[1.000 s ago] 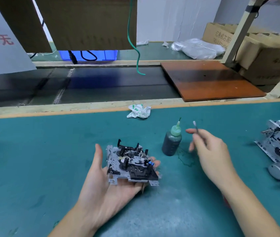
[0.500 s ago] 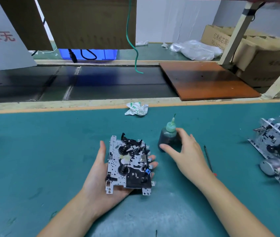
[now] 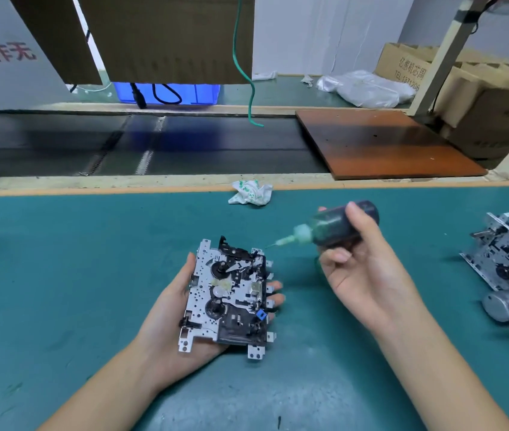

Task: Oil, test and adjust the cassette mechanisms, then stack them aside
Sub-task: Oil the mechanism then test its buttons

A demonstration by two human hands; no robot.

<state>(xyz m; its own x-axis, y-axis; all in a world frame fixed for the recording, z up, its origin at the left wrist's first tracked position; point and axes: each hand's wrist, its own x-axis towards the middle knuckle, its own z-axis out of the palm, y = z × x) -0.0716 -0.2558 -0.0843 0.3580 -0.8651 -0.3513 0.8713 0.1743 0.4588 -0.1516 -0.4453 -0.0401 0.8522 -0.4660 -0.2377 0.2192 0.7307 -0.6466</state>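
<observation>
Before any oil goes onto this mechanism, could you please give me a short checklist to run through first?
1. Cassette mechanism supported: ok, it lies flat on the open left hand.
2. Oil bottle gripped: ok, the right hand is closed around its body.
3. Nozzle aimed: ok, tilted toward the mechanism's top right corner.
4. Tip at an oiling point: not ok, it is short of the plate.
5. Oil level in the bottle: cannot tell, the bottle is dark.
6. Finished mechanisms out of the way: ok, at the far right.
</observation>
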